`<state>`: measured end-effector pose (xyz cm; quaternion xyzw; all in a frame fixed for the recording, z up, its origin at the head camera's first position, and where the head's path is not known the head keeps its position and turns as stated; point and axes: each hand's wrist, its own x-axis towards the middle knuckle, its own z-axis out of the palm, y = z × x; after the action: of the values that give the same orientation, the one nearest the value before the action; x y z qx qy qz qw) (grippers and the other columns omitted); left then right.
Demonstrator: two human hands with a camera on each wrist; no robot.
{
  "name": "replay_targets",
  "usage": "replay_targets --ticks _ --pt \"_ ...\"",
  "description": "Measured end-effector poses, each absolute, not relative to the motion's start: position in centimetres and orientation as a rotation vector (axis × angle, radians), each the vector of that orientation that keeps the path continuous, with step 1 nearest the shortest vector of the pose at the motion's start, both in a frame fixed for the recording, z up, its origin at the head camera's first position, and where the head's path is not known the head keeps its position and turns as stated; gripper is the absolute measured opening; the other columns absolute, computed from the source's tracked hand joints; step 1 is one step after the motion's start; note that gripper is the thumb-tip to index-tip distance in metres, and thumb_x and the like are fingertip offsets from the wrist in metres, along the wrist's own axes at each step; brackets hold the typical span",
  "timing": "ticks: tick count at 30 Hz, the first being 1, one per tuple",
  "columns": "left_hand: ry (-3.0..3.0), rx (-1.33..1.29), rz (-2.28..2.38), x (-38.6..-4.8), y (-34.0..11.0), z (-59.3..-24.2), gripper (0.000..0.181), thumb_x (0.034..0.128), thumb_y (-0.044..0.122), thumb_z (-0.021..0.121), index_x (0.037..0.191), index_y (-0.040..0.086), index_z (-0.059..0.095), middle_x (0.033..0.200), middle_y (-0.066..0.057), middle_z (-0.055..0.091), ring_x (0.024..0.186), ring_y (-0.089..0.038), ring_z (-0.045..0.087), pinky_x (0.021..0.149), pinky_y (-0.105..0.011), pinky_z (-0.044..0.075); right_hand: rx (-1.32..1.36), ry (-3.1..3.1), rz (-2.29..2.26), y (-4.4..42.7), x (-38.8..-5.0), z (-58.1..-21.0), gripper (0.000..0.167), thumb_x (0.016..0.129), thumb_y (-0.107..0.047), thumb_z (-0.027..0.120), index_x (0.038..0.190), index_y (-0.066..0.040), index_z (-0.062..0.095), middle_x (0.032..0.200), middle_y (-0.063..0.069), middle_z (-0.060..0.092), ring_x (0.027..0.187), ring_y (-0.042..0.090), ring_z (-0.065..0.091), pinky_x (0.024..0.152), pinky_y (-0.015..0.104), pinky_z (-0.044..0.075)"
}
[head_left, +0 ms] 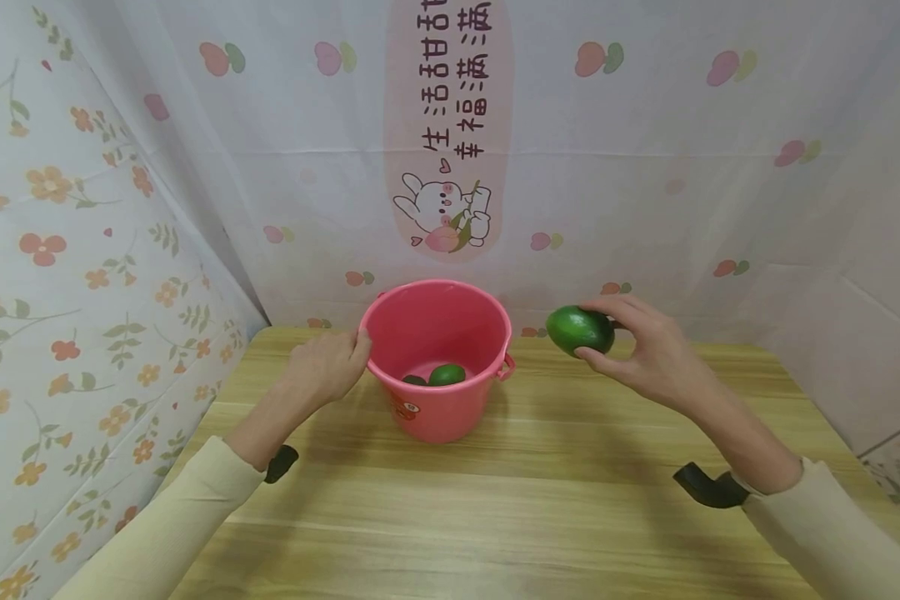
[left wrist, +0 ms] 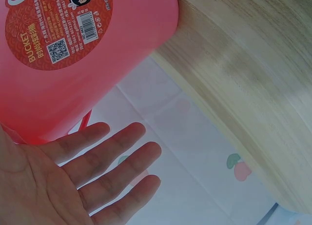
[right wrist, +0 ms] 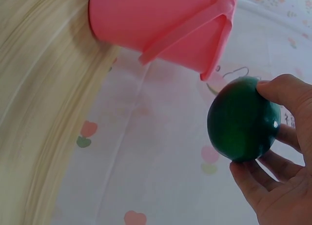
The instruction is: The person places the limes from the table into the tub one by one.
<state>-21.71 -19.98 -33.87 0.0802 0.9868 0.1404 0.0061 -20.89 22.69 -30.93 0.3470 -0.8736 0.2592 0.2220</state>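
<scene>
A pink bucket stands upright on the table, with a green avocado and a darker, partly hidden fruit inside. At the bucket's left rim is my left hand, its thumb touching the edge. The left wrist view shows the other fingers straight and spread beside the bucket wall; the thumb is hidden there. My right hand pinches a glossy green avocado between thumb and fingers. It is held in the air, right of the bucket and apart from it.
The bucket's handle hangs along its side. A wooden table lies beneath. Behind it hangs a patterned white cloth, and a floral cloth hangs on the left.
</scene>
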Motion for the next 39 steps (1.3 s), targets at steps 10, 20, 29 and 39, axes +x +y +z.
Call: replay_targets --ticks 10,20,29,39 --pt "3.058 0.233 0.449 -21.7 -19.9 -33.7 0.047 0.1079 0.039 0.023 0.091 0.011 0.057 0.074 -0.007 0.053 0.066 -0.026 0.054 0.056 -0.041 0.043 0.957 -2.437 0.734 21.7 -21.2 -30.5 0.06 0.077 -0.011 0.09 0.131 -0.007 0.063 0.118 0.003 0.064 0.102 0.02 0.061 0.082 0.044 0.056" --pt "3.06 0.227 0.441 -21.7 -19.9 -33.7 0.048 0.1076 0.039 0.022 0.087 0.012 0.056 0.073 -0.007 0.053 0.066 -0.026 0.054 0.056 -0.041 0.042 1.001 -2.416 0.739 20.1 -21.5 -30.0 0.061 0.078 -0.016 0.09 0.131 -0.007 0.063 0.123 0.003 0.064 0.108 0.02 0.058 0.081 0.042 0.056" --pt "3.076 0.242 0.435 -21.7 -19.9 -33.7 0.048 0.108 0.04 0.022 0.09 0.012 0.057 0.073 -0.006 0.053 0.069 -0.028 0.055 0.056 -0.041 0.043 1.047 -2.425 0.789 17.4 -21.8 -29.0 0.059 0.08 -0.019 0.089 0.132 -0.009 0.063 0.127 0.004 0.062 0.112 0.022 0.056 0.082 0.041 0.055" --pt "3.074 0.249 0.443 -21.6 -19.9 -33.7 0.048 0.1083 0.04 0.022 0.094 0.012 0.058 0.075 -0.006 0.054 0.07 -0.028 0.055 0.057 -0.041 0.043 1.108 -2.407 0.859 15.4 -22.1 -29.0 0.061 0.079 -0.011 0.089 0.134 -0.01 0.062 0.13 0.006 0.059 0.117 0.025 0.054 0.082 0.043 0.056"
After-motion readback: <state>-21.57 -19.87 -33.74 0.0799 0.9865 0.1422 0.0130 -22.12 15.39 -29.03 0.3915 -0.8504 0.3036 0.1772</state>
